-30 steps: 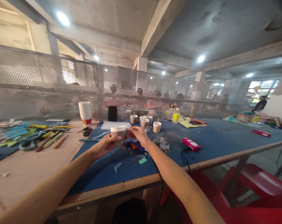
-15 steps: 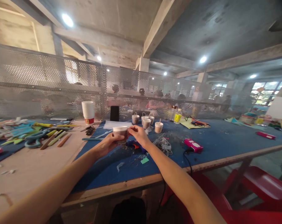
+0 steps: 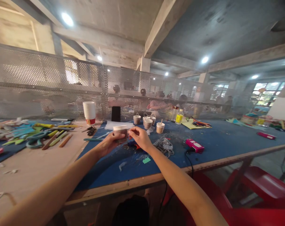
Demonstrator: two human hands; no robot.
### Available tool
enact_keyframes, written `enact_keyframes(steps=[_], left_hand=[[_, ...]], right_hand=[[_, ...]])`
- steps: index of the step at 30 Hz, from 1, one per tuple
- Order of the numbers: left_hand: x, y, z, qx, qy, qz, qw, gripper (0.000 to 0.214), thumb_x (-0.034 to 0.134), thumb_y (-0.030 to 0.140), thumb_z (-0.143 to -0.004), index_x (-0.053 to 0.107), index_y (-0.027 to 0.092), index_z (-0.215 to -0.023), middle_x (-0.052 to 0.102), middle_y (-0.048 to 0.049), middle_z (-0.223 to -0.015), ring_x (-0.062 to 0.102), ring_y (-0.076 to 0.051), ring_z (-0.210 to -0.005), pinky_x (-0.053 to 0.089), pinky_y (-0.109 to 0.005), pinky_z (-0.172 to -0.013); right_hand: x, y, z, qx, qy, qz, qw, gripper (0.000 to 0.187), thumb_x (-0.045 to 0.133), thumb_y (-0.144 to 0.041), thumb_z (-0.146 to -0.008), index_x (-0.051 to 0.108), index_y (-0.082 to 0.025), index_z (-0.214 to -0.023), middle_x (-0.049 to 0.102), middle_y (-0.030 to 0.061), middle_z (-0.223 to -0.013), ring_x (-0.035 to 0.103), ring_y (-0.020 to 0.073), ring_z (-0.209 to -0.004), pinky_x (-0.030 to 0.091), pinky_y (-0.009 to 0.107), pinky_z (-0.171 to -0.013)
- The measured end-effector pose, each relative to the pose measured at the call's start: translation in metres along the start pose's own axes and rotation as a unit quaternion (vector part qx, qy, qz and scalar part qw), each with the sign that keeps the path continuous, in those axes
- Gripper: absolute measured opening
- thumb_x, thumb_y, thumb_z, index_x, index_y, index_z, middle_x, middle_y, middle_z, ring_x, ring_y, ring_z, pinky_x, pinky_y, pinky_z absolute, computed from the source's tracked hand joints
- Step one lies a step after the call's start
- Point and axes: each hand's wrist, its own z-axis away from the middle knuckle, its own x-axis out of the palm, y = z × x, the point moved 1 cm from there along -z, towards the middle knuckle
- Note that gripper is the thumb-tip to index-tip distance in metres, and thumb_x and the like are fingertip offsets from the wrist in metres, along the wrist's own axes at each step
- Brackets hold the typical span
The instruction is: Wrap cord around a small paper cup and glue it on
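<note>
A small paper cup (image 3: pixel 120 131) with a white rim and a brownish side is held above the blue table by my left hand (image 3: pixel 109 142), whose fingers wrap round it. My right hand (image 3: pixel 141 138) is pinched just at the cup's right side; whatever sits between its fingertips is too small to make out. Beneath my hands lies a blue glue gun (image 3: pixel 132 143) with an orange trigger, partly covered by the right hand. Several similar small cups (image 3: pixel 148 124), some with looped handles, stand behind. Another cup (image 3: pixel 160 128) there has a stick in it.
A tall stack of paper cups (image 3: pixel 89 111) and a black phone (image 3: pixel 116 113) stand at the back. Scissors (image 3: pixel 35 140) and clay tools lie left. Tangled cord (image 3: pixel 167 147), a pink corded device (image 3: pixel 194 146) and a yellow-labelled bottle (image 3: pixel 179 117) are right. Red stools (image 3: pixel 262 182) stand below.
My right fingertips have drawn slightly away from the cup's rim and sit lower at its side. The cup has shifted slightly left and stays in my left hand.
</note>
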Motion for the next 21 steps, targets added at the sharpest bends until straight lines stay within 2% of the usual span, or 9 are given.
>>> enact_keyframes(steps=[4,12,17,21], left_hand=[[0.001,0.001,0.001,-0.001,0.019,0.011,1.0,0.031,0.08,0.02,-0.078,0.08,0.017,-0.108,0.08,-0.0094,-0.108,0.073,-0.023,-0.096,0.054,-0.03,-0.089],[0.005,0.001,0.001,0.008,-0.006,0.031,0.999,0.031,0.079,0.019,-0.08,0.079,0.015,-0.111,0.079,-0.0102,-0.111,0.072,-0.022,-0.099,0.052,-0.029,-0.092],[0.006,0.002,0.004,-0.002,0.001,0.03,1.0,0.032,0.078,0.018,-0.08,0.077,0.013,-0.111,0.079,-0.0115,-0.109,0.072,-0.022,-0.095,0.053,-0.031,-0.091],[0.006,0.0,0.004,-0.006,-0.001,0.027,1.0,0.034,0.079,0.018,-0.08,0.076,0.013,-0.114,0.078,-0.013,-0.112,0.071,-0.022,-0.097,0.052,-0.032,-0.092]], right_hand=[[-0.004,0.006,-0.001,0.006,0.06,0.015,0.998,0.014,0.062,-0.034,-0.088,0.067,-0.022,-0.092,0.072,0.0006,-0.084,0.07,0.0173,-0.075,0.054,0.028,-0.076],[0.009,0.004,0.008,-0.027,0.079,0.079,0.993,0.013,0.062,-0.033,-0.09,0.069,-0.023,-0.095,0.074,0.0049,-0.097,0.07,0.0204,-0.092,0.053,0.031,-0.09],[0.008,0.004,0.005,-0.034,0.13,0.059,0.989,0.02,0.065,-0.034,-0.089,0.068,-0.021,-0.104,0.074,0.0056,-0.097,0.071,0.02,-0.09,0.054,0.03,-0.086],[0.005,0.007,0.002,-0.034,0.119,0.082,0.989,0.014,0.068,-0.033,-0.088,0.07,-0.02,-0.095,0.075,0.0046,-0.093,0.071,0.0194,-0.087,0.054,0.028,-0.084]])
